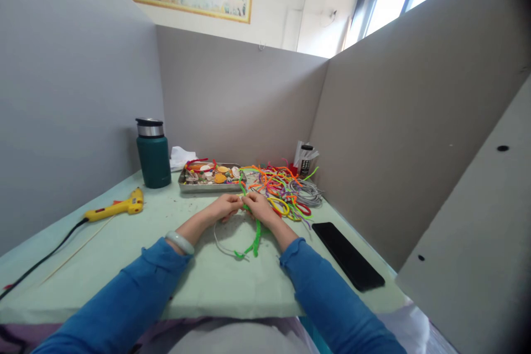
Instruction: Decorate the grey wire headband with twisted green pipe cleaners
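A thin grey wire ring (216,237) hangs below my two hands over the table. Bright green pipe cleaner (258,235) is wound along its right side, with loose ends at the bottom and another end sticking up above the fingers. My left hand (227,207) pinches the ring at its top. Close against it, my right hand (258,206) has its fingers closed on the green pipe cleaner. The fingertips meet and partly hide the spot where wire and pipe cleaner cross.
Behind the hands stand a metal tray (207,188) of shells and a heap of coloured pipe cleaners (276,182), with coiled grey wire (309,193) alongside. A yellow glue gun (114,209), wooden stick (78,248) and green bottle (154,155) are left. A black phone (347,256) lies right. Partitions enclose the table.
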